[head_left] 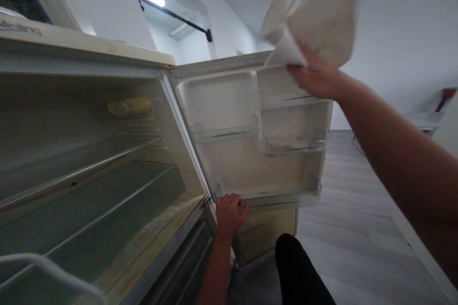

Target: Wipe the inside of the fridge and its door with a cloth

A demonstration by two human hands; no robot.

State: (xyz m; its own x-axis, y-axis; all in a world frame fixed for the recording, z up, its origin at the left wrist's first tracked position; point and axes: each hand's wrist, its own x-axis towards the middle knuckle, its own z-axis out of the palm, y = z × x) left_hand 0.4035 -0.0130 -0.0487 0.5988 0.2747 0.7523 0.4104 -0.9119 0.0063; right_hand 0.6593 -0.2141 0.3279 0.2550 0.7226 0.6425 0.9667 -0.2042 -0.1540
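A pale cloth point(327, 14), blurred by motion, hangs raised in my right hand point(317, 74), whose fingers are closed on it in front of the door's upper right corner. My left hand point(231, 212) is at the lower left end of the clear bottom door shelf point(279, 198), its fingers curled at the shelf's edge. The fridge door point(225, 100) stands wide open, with clear shelves on its inner side. To the left is the fridge interior with glass shelves point(107, 209) and yellowish stains along the bottom front edge.
A white cable or tube point(53, 269) curves across the lower left. My dark-clothed knee point(291, 257) is below the door. Grey wood-look floor point(350, 228) lies to the right. A dark rod point(175, 16) spans an opening behind the fridge.
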